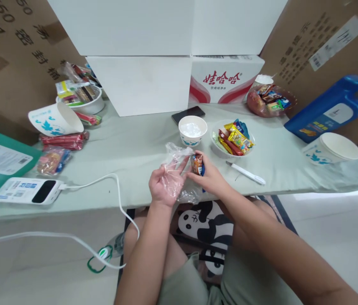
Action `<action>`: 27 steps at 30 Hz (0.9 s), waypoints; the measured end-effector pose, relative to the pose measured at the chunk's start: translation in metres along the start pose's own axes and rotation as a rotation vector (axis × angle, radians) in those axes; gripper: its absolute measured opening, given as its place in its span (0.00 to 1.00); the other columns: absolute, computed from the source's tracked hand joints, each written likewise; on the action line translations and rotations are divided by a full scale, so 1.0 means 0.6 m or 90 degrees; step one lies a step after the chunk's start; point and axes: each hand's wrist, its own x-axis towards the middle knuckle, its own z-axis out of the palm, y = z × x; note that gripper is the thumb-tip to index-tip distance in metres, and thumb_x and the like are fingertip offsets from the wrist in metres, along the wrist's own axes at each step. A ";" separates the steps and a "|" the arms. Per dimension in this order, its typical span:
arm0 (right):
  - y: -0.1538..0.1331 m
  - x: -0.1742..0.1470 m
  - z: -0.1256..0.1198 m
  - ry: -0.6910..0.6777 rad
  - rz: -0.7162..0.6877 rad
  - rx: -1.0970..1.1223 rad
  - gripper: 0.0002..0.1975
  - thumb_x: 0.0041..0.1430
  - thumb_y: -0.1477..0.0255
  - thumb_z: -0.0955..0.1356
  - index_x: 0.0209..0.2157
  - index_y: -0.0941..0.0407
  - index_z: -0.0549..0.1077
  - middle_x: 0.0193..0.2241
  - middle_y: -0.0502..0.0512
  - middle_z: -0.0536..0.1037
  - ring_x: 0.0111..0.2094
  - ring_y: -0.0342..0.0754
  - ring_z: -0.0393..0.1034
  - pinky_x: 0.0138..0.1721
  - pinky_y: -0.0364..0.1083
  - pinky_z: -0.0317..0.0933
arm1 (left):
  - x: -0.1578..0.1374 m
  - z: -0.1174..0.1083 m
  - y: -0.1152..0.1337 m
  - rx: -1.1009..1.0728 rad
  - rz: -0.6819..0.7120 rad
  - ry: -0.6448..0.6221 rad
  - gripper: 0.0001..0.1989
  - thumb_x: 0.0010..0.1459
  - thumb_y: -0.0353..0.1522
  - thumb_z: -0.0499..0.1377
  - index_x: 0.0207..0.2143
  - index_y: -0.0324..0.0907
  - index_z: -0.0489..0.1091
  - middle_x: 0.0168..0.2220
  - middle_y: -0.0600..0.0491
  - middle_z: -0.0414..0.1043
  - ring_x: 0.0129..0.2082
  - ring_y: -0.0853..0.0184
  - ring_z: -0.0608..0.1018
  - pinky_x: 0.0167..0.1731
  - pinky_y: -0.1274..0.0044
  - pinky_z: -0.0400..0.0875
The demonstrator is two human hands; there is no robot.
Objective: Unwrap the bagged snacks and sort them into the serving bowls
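Observation:
My left hand is palm up at the table's front edge, a crinkled clear plastic bag lying over its palm and fingers and held there. Beside it, my right hand grips a small snack packet with an orange-brown and blue wrapper, close to the left fingertips. Part of the plastic hangs beneath both hands. Just beyond them stands a paper cup with something clear and whitish inside. To its right, a white bowl holds several colourful wrapped snacks. A white-handled craft knife lies right of my right hand.
A dark phone lies behind the cup. Paper tubs, snack packs and a cabled power bank are at left. A reddish bowl, a blue bottle and another paper tub stand at right. Boxes line the back.

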 end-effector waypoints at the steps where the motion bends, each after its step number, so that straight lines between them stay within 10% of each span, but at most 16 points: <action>1: 0.002 0.001 0.002 0.010 0.026 0.086 0.40 0.49 0.63 0.73 0.63 0.55 0.62 0.57 0.62 0.76 0.55 0.59 0.73 0.59 0.59 0.65 | 0.000 -0.001 0.004 -0.005 -0.001 -0.007 0.05 0.46 0.34 0.65 0.21 0.45 0.75 0.44 0.50 0.81 0.59 0.43 0.75 0.60 0.47 0.68; 7: 0.011 -0.015 -0.010 0.101 0.165 0.509 0.30 0.42 0.70 0.75 0.50 0.49 0.71 0.44 0.49 0.82 0.44 0.51 0.77 0.49 0.51 0.71 | 0.005 -0.004 0.017 -0.012 0.010 -0.020 0.09 0.48 0.35 0.63 0.18 0.45 0.72 0.46 0.52 0.81 0.62 0.42 0.72 0.59 0.42 0.65; 15: 0.015 -0.094 -0.088 0.189 0.096 0.605 0.35 0.44 0.68 0.78 0.56 0.44 0.69 0.44 0.48 0.82 0.43 0.47 0.78 0.44 0.46 0.73 | 0.021 -0.019 0.023 -0.020 0.084 0.126 0.11 0.45 0.33 0.58 0.14 0.43 0.64 0.37 0.52 0.80 0.54 0.50 0.78 0.63 0.41 0.59; 21: -0.013 -0.086 -0.207 0.240 -0.015 0.341 0.31 0.50 0.65 0.76 0.56 0.43 0.70 0.51 0.50 0.80 0.49 0.54 0.77 0.53 0.57 0.72 | 0.027 -0.019 0.008 -0.023 0.058 0.149 0.10 0.46 0.31 0.57 0.15 0.42 0.61 0.37 0.53 0.80 0.51 0.53 0.80 0.63 0.41 0.57; 27: -0.051 -0.010 -0.253 -0.006 -0.227 -0.216 0.28 0.52 0.71 0.70 0.57 0.51 0.70 0.58 0.60 0.75 0.58 0.60 0.70 0.61 0.61 0.61 | 0.030 -0.016 0.004 -0.019 0.051 0.170 0.11 0.45 0.30 0.56 0.14 0.41 0.58 0.35 0.53 0.80 0.50 0.53 0.81 0.62 0.41 0.58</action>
